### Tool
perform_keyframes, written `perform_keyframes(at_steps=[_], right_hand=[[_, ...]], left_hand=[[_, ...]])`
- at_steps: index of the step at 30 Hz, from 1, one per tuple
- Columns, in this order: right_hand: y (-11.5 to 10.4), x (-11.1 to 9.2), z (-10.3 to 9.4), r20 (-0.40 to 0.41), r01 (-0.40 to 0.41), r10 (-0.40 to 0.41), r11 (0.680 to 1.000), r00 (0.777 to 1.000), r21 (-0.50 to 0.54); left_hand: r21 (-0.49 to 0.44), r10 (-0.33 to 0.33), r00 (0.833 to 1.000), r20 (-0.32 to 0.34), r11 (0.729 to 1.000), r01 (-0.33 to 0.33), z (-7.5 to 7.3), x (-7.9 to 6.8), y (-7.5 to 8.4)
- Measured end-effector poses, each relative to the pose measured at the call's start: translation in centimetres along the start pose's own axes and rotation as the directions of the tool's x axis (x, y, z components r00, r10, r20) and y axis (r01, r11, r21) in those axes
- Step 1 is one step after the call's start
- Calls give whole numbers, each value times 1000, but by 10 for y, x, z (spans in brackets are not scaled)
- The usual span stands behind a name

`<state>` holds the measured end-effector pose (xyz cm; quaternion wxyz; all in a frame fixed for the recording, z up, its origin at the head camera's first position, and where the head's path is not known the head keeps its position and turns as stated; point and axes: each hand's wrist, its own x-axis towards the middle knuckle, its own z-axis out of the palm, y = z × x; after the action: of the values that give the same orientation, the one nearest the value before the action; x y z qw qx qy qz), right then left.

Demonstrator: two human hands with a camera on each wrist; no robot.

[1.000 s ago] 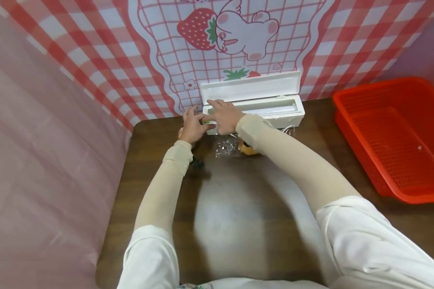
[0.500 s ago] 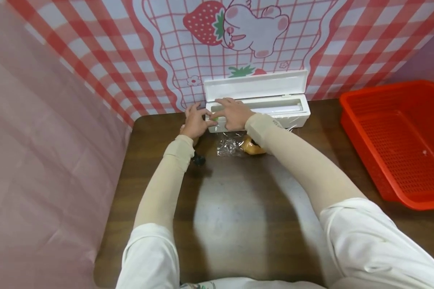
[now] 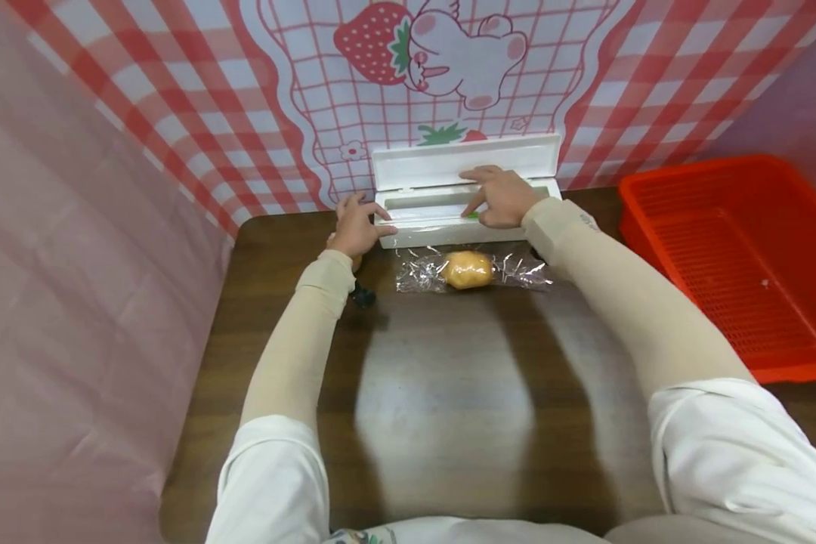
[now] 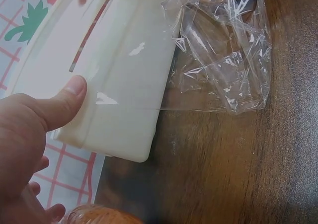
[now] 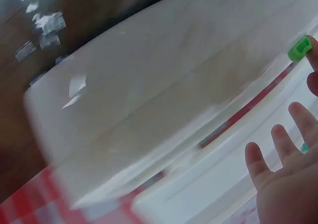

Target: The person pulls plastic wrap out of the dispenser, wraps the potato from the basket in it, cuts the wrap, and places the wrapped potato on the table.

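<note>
A long white cling film box (image 3: pixel 449 234) stands at the table's back edge with its lid (image 3: pixel 462 162) raised. My left hand (image 3: pixel 353 228) rests at its left end; in the left wrist view the straight thumb (image 4: pixel 67 102) presses the box edge where clear film lies. My right hand (image 3: pixel 506 198) is over the box's right half. One of its fingers touches a green slide cutter (image 5: pixel 299 49) on the track, while the other fingers are spread. In front lies a rounded yellow-tan item (image 3: pixel 468 270) under clear film (image 4: pixel 218 80), which reaches from the box onto the table.
A red plastic basket (image 3: pixel 666 257) stands on the right. Beside my left wrist are a small dark object (image 3: pixel 363 295) and a film-wrapped orange-brown item (image 4: pixel 102 215), partly hidden. A checked red-and-white cloth (image 3: pixel 197 113) hangs behind the box, a pink curtain (image 3: pixel 75 302) at left.
My right hand has slid right along the box from its left end, with the green cutter under its finger. The left hand stays at the left end. The yellow-tan item is now uncovered by the arm.
</note>
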<state>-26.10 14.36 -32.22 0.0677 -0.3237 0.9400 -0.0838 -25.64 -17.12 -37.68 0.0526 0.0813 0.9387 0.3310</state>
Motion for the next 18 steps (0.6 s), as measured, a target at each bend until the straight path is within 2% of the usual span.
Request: perform_keyframes(at_steps=[6,11,18], right_hand=[[33,-36,-7,9,-32,32,999,999,-32],[50,-59,-22,55,-46,54,990,997,-136],[68,-83,-34,114,-131,156,971,981,-202]], left_hand=[[9,-2,1000,13,1000,2,2,-1,2],[-4,11,1000,1,1000,-11,1,-2,4],[9,2,1000,12,1000,-2,1,-2,6]])
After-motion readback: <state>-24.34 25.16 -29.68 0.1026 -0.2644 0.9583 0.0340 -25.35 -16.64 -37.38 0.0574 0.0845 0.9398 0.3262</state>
